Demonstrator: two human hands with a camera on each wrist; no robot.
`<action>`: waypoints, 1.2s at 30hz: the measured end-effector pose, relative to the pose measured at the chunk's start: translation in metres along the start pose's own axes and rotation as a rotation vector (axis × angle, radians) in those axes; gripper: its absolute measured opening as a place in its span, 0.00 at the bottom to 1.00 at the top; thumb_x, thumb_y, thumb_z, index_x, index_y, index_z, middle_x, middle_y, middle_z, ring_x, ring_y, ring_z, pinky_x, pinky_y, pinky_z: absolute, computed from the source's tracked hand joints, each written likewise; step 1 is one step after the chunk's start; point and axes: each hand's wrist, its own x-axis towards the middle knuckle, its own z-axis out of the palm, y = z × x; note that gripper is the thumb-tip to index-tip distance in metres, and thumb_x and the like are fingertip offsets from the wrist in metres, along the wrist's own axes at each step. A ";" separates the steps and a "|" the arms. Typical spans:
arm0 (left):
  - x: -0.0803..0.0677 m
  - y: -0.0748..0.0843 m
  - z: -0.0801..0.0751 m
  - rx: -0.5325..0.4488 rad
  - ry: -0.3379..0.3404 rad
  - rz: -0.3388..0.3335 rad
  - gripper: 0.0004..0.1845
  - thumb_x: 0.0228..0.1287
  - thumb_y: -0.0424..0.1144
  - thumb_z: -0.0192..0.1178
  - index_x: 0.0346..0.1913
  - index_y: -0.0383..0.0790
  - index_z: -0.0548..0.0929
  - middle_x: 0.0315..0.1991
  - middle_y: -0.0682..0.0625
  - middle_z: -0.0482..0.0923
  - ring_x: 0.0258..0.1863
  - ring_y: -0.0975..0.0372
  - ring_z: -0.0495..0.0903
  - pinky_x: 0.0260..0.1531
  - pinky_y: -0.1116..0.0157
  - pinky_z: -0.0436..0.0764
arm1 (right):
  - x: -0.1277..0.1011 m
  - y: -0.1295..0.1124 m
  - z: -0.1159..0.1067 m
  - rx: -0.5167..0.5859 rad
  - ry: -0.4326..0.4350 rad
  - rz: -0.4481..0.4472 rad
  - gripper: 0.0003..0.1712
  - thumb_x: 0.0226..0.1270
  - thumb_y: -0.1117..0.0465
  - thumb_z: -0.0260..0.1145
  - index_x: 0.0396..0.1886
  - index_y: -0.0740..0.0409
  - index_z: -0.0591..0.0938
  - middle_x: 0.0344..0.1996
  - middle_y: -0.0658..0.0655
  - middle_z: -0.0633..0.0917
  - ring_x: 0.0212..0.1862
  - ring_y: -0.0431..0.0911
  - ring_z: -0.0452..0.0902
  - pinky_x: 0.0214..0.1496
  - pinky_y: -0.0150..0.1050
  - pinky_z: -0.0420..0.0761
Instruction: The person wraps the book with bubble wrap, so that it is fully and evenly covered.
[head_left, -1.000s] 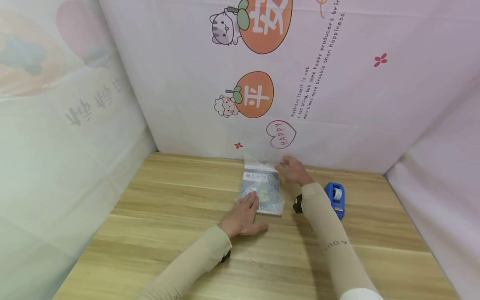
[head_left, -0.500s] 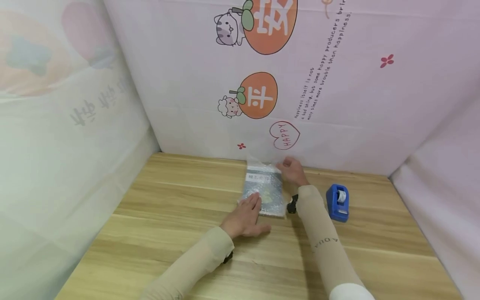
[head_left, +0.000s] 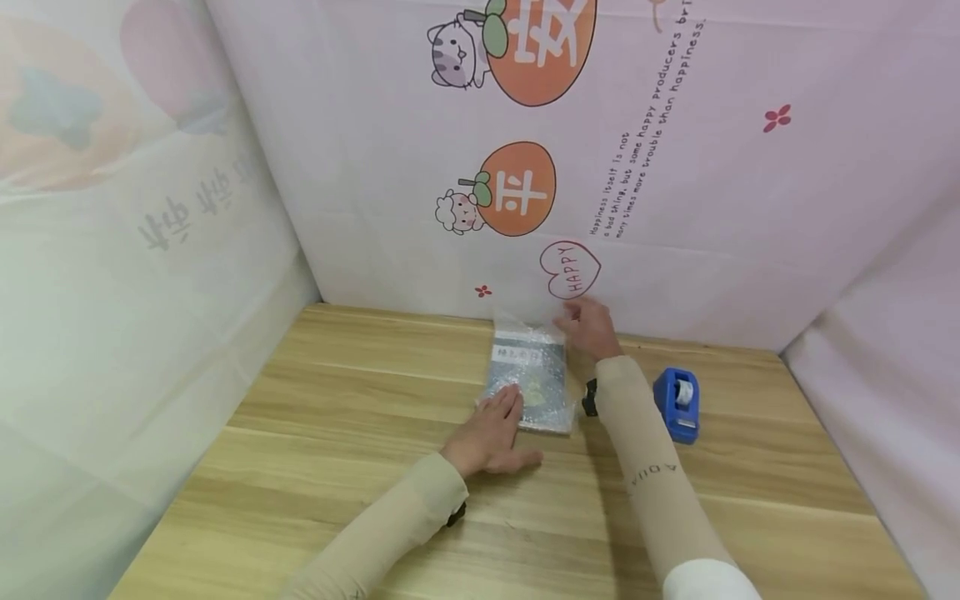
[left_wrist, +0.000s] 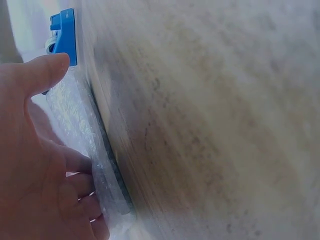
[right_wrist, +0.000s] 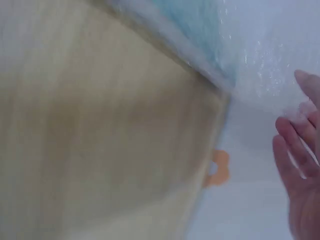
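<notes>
A book (head_left: 547,367) with a blue-grey cover and a pale title band lies flat, wrapped in clear bubble wrap (head_left: 513,321). The left hand (head_left: 491,433) rests with extended fingers on the lower left part of the wrapped book, thumb spread to the side. In the left wrist view, that hand's fingertips touch the wrap (left_wrist: 75,115). At the book's upper right corner, the right hand (head_left: 592,329) holds the loose edge of the wrap between thumb and fingers. The right wrist view shows the film (right_wrist: 260,65) stretching to these fingers; the exact pinch point is blurred.
A blue tape dispenser (head_left: 677,406) with a roll of tape stands right of the right forearm. The wooden table (head_left: 337,417) meets a printed white cloth wall (head_left: 375,208) just behind the book. Cloth also hangs at the left and right sides.
The right hand has risen slightly toward the back wall at the wrap's upper corner. The left hand stays on the book. The camera's view has shifted a little.
</notes>
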 end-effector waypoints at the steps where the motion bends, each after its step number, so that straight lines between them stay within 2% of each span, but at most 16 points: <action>1: 0.000 0.001 0.000 0.002 0.000 -0.002 0.54 0.74 0.71 0.51 0.86 0.35 0.48 0.88 0.43 0.39 0.88 0.52 0.42 0.88 0.53 0.49 | 0.002 -0.003 -0.003 -0.088 -0.018 -0.054 0.26 0.72 0.59 0.72 0.63 0.70 0.82 0.58 0.71 0.86 0.59 0.64 0.83 0.68 0.58 0.81; 5: 0.002 0.004 0.000 0.017 0.004 -0.010 0.55 0.74 0.71 0.50 0.86 0.35 0.48 0.88 0.43 0.40 0.88 0.52 0.43 0.87 0.53 0.50 | 0.010 -0.023 -0.016 -0.335 -0.080 -0.213 0.22 0.72 0.60 0.73 0.59 0.68 0.84 0.59 0.68 0.87 0.63 0.63 0.83 0.73 0.57 0.79; 8: 0.002 0.005 -0.001 0.020 0.007 -0.014 0.55 0.73 0.72 0.50 0.86 0.36 0.48 0.88 0.43 0.40 0.88 0.52 0.43 0.87 0.53 0.50 | 0.015 -0.042 -0.021 -0.366 -0.096 -0.257 0.21 0.72 0.60 0.73 0.60 0.67 0.85 0.59 0.66 0.88 0.63 0.62 0.84 0.73 0.56 0.79; 14: 0.002 0.006 -0.002 0.004 0.006 -0.016 0.54 0.73 0.70 0.52 0.85 0.34 0.49 0.88 0.42 0.41 0.88 0.51 0.43 0.87 0.53 0.50 | 0.022 -0.071 -0.019 -0.340 -0.081 -0.336 0.16 0.72 0.64 0.72 0.56 0.66 0.87 0.53 0.64 0.91 0.56 0.59 0.88 0.65 0.53 0.85; 17: 0.003 0.005 -0.001 -0.003 0.007 -0.013 0.54 0.73 0.69 0.53 0.85 0.34 0.50 0.88 0.41 0.41 0.88 0.51 0.43 0.87 0.52 0.50 | 0.023 -0.077 -0.018 -0.318 -0.077 -0.351 0.11 0.74 0.66 0.69 0.51 0.65 0.89 0.47 0.62 0.92 0.48 0.55 0.89 0.58 0.51 0.88; 20: 0.005 0.004 0.002 -0.005 0.010 -0.011 0.55 0.73 0.70 0.52 0.85 0.34 0.49 0.88 0.42 0.40 0.88 0.52 0.42 0.87 0.52 0.50 | 0.023 -0.080 -0.018 -0.288 -0.088 -0.357 0.08 0.75 0.67 0.68 0.46 0.65 0.91 0.41 0.61 0.93 0.40 0.51 0.86 0.51 0.48 0.88; 29: 0.006 0.005 -0.001 0.015 0.020 -0.008 0.55 0.73 0.70 0.53 0.85 0.34 0.51 0.88 0.41 0.41 0.88 0.51 0.44 0.87 0.52 0.52 | 0.011 -0.080 -0.027 -0.191 -0.128 -0.428 0.06 0.72 0.69 0.69 0.43 0.63 0.92 0.39 0.60 0.93 0.40 0.49 0.88 0.49 0.47 0.90; 36: 0.007 0.006 -0.002 -0.014 0.008 -0.003 0.55 0.73 0.70 0.53 0.85 0.33 0.51 0.88 0.41 0.42 0.88 0.51 0.44 0.87 0.52 0.53 | -0.008 -0.081 -0.037 -0.214 -0.187 -0.452 0.06 0.72 0.69 0.70 0.43 0.62 0.92 0.39 0.58 0.93 0.41 0.48 0.89 0.49 0.46 0.90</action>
